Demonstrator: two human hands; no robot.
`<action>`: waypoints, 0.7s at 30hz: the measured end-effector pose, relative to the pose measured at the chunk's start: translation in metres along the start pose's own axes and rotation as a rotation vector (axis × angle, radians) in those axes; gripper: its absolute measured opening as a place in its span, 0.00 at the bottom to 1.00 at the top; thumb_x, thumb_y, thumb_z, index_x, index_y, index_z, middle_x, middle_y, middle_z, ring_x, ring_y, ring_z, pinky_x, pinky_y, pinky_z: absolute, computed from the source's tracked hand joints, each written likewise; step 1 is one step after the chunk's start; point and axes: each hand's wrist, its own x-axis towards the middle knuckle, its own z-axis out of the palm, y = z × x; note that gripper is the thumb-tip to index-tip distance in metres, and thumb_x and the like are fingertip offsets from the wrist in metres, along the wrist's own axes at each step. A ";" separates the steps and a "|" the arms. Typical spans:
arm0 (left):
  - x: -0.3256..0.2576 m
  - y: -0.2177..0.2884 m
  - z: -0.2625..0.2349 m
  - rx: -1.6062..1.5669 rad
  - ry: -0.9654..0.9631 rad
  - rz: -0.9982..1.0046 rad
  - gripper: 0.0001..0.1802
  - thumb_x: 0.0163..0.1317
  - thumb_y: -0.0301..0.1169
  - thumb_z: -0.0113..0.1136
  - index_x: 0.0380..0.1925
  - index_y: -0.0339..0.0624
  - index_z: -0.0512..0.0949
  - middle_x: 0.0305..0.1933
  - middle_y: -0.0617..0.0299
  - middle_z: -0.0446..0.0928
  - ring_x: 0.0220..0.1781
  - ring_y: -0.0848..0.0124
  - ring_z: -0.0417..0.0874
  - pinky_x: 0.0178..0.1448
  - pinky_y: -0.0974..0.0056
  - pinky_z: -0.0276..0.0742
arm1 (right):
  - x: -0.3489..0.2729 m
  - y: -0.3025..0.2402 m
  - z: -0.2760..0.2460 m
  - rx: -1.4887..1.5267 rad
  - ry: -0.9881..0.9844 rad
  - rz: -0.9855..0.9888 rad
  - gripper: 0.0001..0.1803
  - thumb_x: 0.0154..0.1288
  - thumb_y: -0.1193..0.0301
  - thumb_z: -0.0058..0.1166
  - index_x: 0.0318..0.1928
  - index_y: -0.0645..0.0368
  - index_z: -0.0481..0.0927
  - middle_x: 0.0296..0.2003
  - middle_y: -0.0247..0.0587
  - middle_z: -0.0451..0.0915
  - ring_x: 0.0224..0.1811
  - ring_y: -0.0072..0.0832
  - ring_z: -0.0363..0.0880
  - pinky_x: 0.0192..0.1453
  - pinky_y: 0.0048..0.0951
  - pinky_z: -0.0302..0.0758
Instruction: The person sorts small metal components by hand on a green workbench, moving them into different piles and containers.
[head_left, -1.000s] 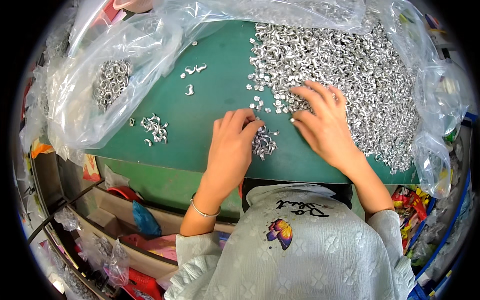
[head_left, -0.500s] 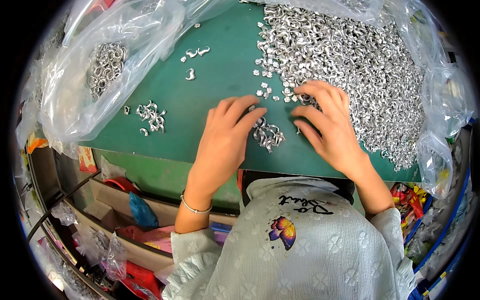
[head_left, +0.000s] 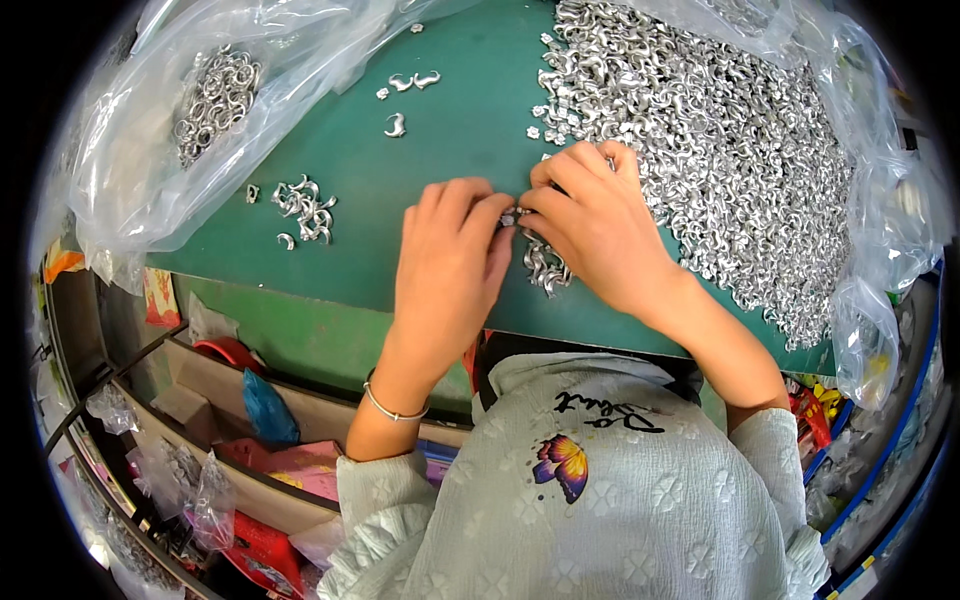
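Observation:
My left hand (head_left: pixel 450 265) and my right hand (head_left: pixel 590 225) meet fingertip to fingertip over the green table (head_left: pixel 440 150), pinching a small silver metal piece (head_left: pixel 512 215) between them. Just below the fingers lies a small clump of the same curved silver pieces (head_left: pixel 545 268). A large heap of silver metal pieces (head_left: pixel 700 140) spreads over the table's right half, right beside my right hand. A thin bracelet circles my left wrist.
A small cluster of hook-shaped pieces (head_left: pixel 303 210) and a few loose ones (head_left: pixel 405 95) lie at left. A clear plastic bag with metal rings (head_left: pixel 215 95) sits at far left; more clear plastic (head_left: pixel 875 250) lines the right edge. Shelves with clutter sit below the table.
My hands have come together from resting apart on the table; the right hand left the heap's edge and now both pinch one small piece between them.

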 end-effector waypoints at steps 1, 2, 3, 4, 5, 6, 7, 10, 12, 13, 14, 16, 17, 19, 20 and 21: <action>-0.001 -0.003 -0.001 0.014 0.032 -0.012 0.17 0.50 0.18 0.65 0.42 0.37 0.78 0.45 0.57 0.74 0.47 0.57 0.74 0.53 0.57 0.70 | 0.000 0.004 -0.002 0.041 -0.002 -0.005 0.06 0.54 0.72 0.62 0.32 0.57 0.79 0.39 0.32 0.74 0.45 0.30 0.70 0.55 0.39 0.62; -0.003 -0.005 -0.004 0.013 0.042 -0.027 0.17 0.50 0.18 0.65 0.42 0.37 0.78 0.45 0.57 0.74 0.47 0.57 0.74 0.53 0.57 0.70 | -0.001 0.008 -0.004 0.031 0.025 0.005 0.06 0.54 0.72 0.62 0.32 0.57 0.79 0.37 0.33 0.74 0.45 0.30 0.70 0.55 0.39 0.62; -0.006 -0.006 -0.007 0.011 0.053 -0.042 0.18 0.50 0.18 0.65 0.43 0.37 0.78 0.45 0.57 0.74 0.47 0.57 0.74 0.53 0.57 0.70 | -0.002 0.013 -0.006 0.022 0.052 0.015 0.06 0.54 0.72 0.62 0.32 0.57 0.79 0.36 0.33 0.73 0.45 0.30 0.70 0.54 0.38 0.62; -0.008 -0.007 -0.010 0.008 0.063 -0.056 0.18 0.50 0.18 0.64 0.44 0.37 0.78 0.45 0.56 0.74 0.47 0.57 0.74 0.53 0.57 0.70 | -0.002 0.015 -0.007 0.012 0.079 0.026 0.06 0.54 0.72 0.62 0.32 0.57 0.79 0.35 0.33 0.73 0.44 0.30 0.70 0.53 0.37 0.62; -0.006 -0.005 -0.010 -0.006 0.058 -0.052 0.19 0.51 0.18 0.65 0.45 0.38 0.77 0.46 0.56 0.73 0.46 0.57 0.74 0.52 0.57 0.70 | 0.000 0.014 -0.006 0.003 0.118 0.024 0.06 0.53 0.72 0.63 0.32 0.57 0.80 0.32 0.34 0.73 0.42 0.31 0.71 0.51 0.37 0.63; -0.004 -0.003 -0.009 -0.015 0.034 -0.035 0.20 0.51 0.18 0.65 0.46 0.38 0.77 0.46 0.56 0.73 0.45 0.58 0.73 0.52 0.57 0.70 | 0.001 0.012 -0.003 0.010 0.086 -0.004 0.06 0.53 0.73 0.63 0.32 0.58 0.80 0.32 0.34 0.74 0.42 0.31 0.71 0.51 0.36 0.63; -0.001 -0.001 -0.007 -0.024 0.010 -0.017 0.21 0.51 0.18 0.65 0.47 0.38 0.77 0.46 0.56 0.73 0.45 0.58 0.73 0.52 0.57 0.70 | 0.002 0.009 0.003 0.016 0.054 -0.031 0.06 0.52 0.73 0.63 0.32 0.58 0.80 0.33 0.35 0.74 0.42 0.31 0.71 0.50 0.36 0.63; 0.001 -0.001 0.000 -0.070 -0.002 0.010 0.21 0.51 0.20 0.66 0.48 0.40 0.79 0.47 0.57 0.72 0.42 0.60 0.73 0.50 0.59 0.71 | 0.007 0.009 -0.001 0.075 0.058 -0.035 0.07 0.51 0.75 0.64 0.32 0.58 0.81 0.33 0.37 0.77 0.40 0.34 0.73 0.48 0.36 0.64; 0.000 -0.006 0.001 -0.072 -0.001 0.012 0.19 0.51 0.20 0.66 0.46 0.40 0.79 0.47 0.57 0.71 0.42 0.61 0.73 0.48 0.59 0.72 | 0.006 0.023 -0.012 0.104 0.157 -0.011 0.06 0.51 0.75 0.64 0.31 0.58 0.80 0.33 0.37 0.77 0.39 0.34 0.73 0.47 0.36 0.65; 0.001 -0.005 0.001 -0.076 0.016 0.017 0.18 0.51 0.20 0.66 0.44 0.40 0.80 0.46 0.57 0.72 0.42 0.61 0.73 0.47 0.59 0.72 | 0.005 0.028 -0.018 0.067 0.176 0.034 0.06 0.52 0.75 0.64 0.32 0.57 0.81 0.33 0.37 0.77 0.37 0.35 0.73 0.45 0.35 0.65; 0.002 -0.003 0.002 -0.083 0.027 0.025 0.17 0.51 0.20 0.66 0.43 0.39 0.80 0.45 0.57 0.72 0.41 0.61 0.73 0.47 0.60 0.72 | 0.002 0.033 -0.022 0.063 0.135 0.081 0.08 0.52 0.74 0.65 0.35 0.58 0.81 0.35 0.36 0.78 0.39 0.36 0.73 0.44 0.34 0.66; 0.003 -0.003 0.005 -0.093 0.038 0.035 0.15 0.51 0.19 0.66 0.41 0.38 0.80 0.44 0.57 0.72 0.41 0.61 0.74 0.46 0.60 0.73 | 0.006 0.028 -0.018 -0.044 0.077 0.066 0.08 0.52 0.76 0.62 0.35 0.58 0.80 0.35 0.37 0.76 0.41 0.36 0.73 0.44 0.34 0.67; 0.003 -0.004 0.007 -0.095 0.032 0.042 0.14 0.51 0.19 0.66 0.40 0.38 0.80 0.43 0.57 0.72 0.41 0.61 0.74 0.45 0.59 0.73 | 0.007 0.024 -0.012 -0.075 0.051 0.032 0.08 0.51 0.76 0.60 0.34 0.59 0.79 0.34 0.38 0.76 0.41 0.35 0.73 0.44 0.34 0.67; 0.004 -0.009 0.009 -0.086 0.069 0.015 0.14 0.51 0.19 0.67 0.39 0.38 0.79 0.42 0.57 0.73 0.41 0.61 0.74 0.45 0.59 0.73 | 0.015 0.017 0.003 -0.094 0.026 -0.063 0.06 0.49 0.77 0.55 0.31 0.58 0.76 0.31 0.39 0.74 0.40 0.36 0.73 0.45 0.35 0.68; 0.003 -0.014 0.007 -0.074 0.106 -0.016 0.14 0.51 0.19 0.67 0.39 0.38 0.79 0.42 0.57 0.73 0.41 0.61 0.75 0.45 0.60 0.73 | 0.020 0.014 0.006 -0.076 0.007 -0.072 0.06 0.49 0.77 0.56 0.31 0.58 0.76 0.31 0.39 0.74 0.40 0.37 0.73 0.45 0.35 0.68; 0.002 -0.016 0.006 -0.063 0.143 -0.047 0.14 0.51 0.19 0.67 0.40 0.38 0.79 0.42 0.57 0.74 0.42 0.61 0.75 0.45 0.60 0.73 | 0.026 0.012 0.007 -0.059 -0.011 -0.080 0.06 0.50 0.77 0.56 0.31 0.59 0.76 0.31 0.39 0.74 0.40 0.37 0.73 0.44 0.36 0.68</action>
